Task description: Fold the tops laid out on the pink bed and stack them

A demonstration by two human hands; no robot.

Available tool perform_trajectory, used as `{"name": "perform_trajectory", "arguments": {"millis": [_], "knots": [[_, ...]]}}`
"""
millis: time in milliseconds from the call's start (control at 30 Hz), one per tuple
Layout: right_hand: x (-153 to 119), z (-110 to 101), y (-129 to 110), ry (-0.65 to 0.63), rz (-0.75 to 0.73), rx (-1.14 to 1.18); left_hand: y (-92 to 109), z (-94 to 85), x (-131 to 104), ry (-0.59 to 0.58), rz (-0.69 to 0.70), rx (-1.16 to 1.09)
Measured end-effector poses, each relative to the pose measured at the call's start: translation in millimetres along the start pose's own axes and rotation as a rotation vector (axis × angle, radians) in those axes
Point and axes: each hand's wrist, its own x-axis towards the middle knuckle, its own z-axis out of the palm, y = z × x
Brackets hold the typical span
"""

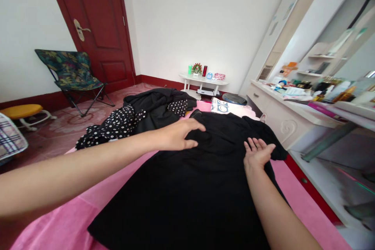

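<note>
A black short-sleeved garment (pixel 193 191) lies spread over the pink bed cover (pixel 304 195), its neck end pointing away from me. Over its upper left part is my left hand (pixel 180 134), thumb and fingers apart with nothing between them. My right hand (pixel 258 154) is at the garment's right side near the sleeve (pixel 271 138), palm turned up, fingers stretched out and holding nothing. Whether either hand touches the cloth I cannot tell. Beyond my left forearm lies a heap of black clothes (pixel 158 103) with a white-dotted black piece (pixel 117 125).
At the bed's far end lies a folded white cloth with blue prints (pixel 231 107). A dresser (pixel 293 113) crowded with bottles stands along the right. By the far wall is a small white table (pixel 202 80). A folding chair (pixel 77 72) and yellow stool (pixel 23 111) stand left.
</note>
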Motion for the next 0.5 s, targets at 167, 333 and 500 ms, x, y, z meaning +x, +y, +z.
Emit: {"name": "perform_trajectory", "arguments": {"millis": [167,333,500], "knots": [[-15.7,3.7,-21.0,-0.127,-0.307,-0.192,-35.7,15.7,-84.8,-0.133,-0.513,0.258],[-71.8,36.0,-28.5,-0.708,-0.565,-0.604,-37.4,11.8,-132.3,-0.274,-0.693,0.301],[-68.3,46.6,-43.9,-0.749,-0.621,-0.740,-39.4,18.7,-147.9,-0.297,-0.686,0.160]]}}
